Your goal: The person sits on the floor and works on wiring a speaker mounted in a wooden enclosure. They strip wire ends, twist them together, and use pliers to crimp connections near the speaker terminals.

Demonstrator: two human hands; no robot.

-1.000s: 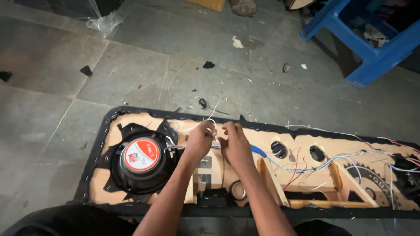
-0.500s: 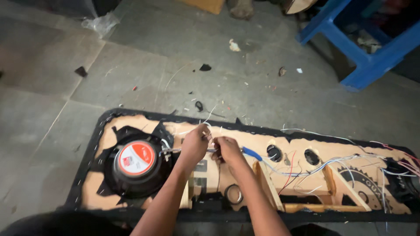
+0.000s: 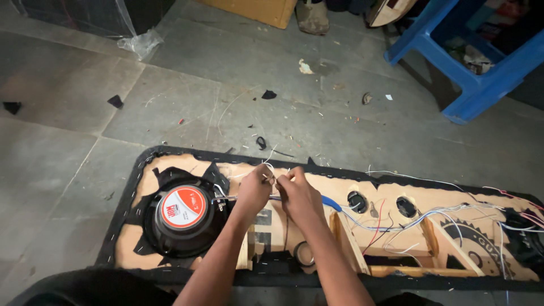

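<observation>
From the head view, a long wooden speaker board (image 3: 187,170) edged in black fabric lies flat on the grey stone floor (image 3: 73,119). The left hand (image 3: 255,190) and right hand (image 3: 299,195) meet over the board's middle, nearly touching. Each hand is closed in a pinch, thumb and fingertips pressed on the ends of thin white wires (image 3: 270,170), which rise just above the knuckles near the board's far edge. A blue cable (image 3: 330,202) runs out from under the right hand toward the two small round holes (image 3: 357,201) to the right. Just left of the left hand sits a round black speaker (image 3: 182,218) with a red and white centre. More loose wires (image 3: 430,215) trail across the board's right half. A blue plastic stool (image 3: 470,85) stands well apart at the upper right.
</observation>
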